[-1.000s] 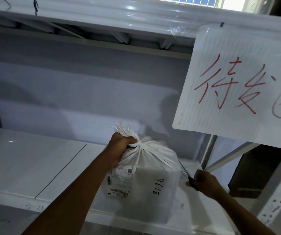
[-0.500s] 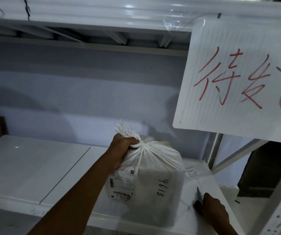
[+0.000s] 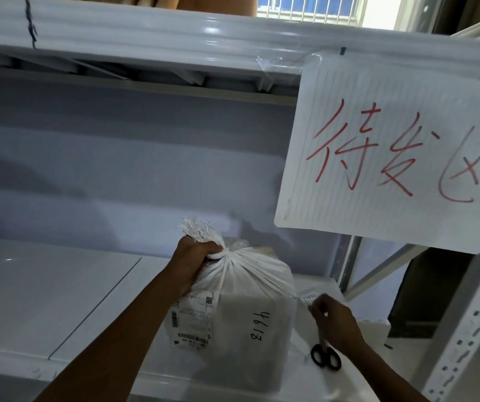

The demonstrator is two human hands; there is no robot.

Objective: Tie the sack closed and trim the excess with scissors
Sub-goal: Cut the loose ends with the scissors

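A white woven sack [image 3: 247,329] stands on the white shelf [image 3: 59,300], its neck tied and a frayed tuft sticking up. It carries a shipping label [image 3: 192,323] and the handwritten number 4618. My left hand [image 3: 195,256] is clenched around the sack's neck just below the tuft. To the right of the sack, my right hand [image 3: 334,323] is curled over the blades of black-handled scissors [image 3: 325,358]. Their handles point toward me, low over the shelf, and the blades are mostly hidden under the hand.
A lined paper sign with red writing [image 3: 392,152] is taped to the upper shelf beam [image 3: 175,33] and hangs at the right. A grey perforated upright [image 3: 470,329] and a diagonal brace stand at the right. A small barcode sticker [image 3: 310,295] lies on the shelf behind my right hand.
My right hand has brought the scissors down from beside the sack to just above the shelf, handles now toward me. My left hand keeps its grip on the neck.
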